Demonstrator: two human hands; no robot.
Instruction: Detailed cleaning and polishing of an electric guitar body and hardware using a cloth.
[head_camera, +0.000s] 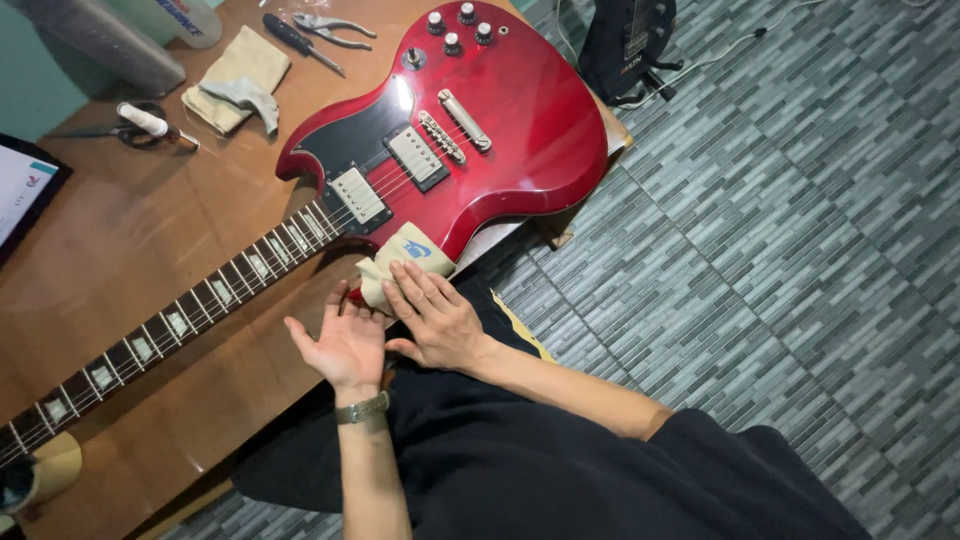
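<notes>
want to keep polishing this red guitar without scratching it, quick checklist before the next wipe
1. Cloth under right hand, on the guitar edge: ok.
2. Left hand clear of the strings: ok.
3. Wristwatch away from the finish: ok.
4. Pliers and screwdriver apart from the body: ok.
5. Guitar fully on the table: not ok, its lower end overhangs.
6. Cloth free of grit: cannot tell.

Guitar repair workshop, pliers (335, 28), screwdriver (300, 42), workbench (150, 230)

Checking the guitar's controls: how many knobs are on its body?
4, clustered on the red guitar body's far end: knobs at and. None seem hidden.
</notes>
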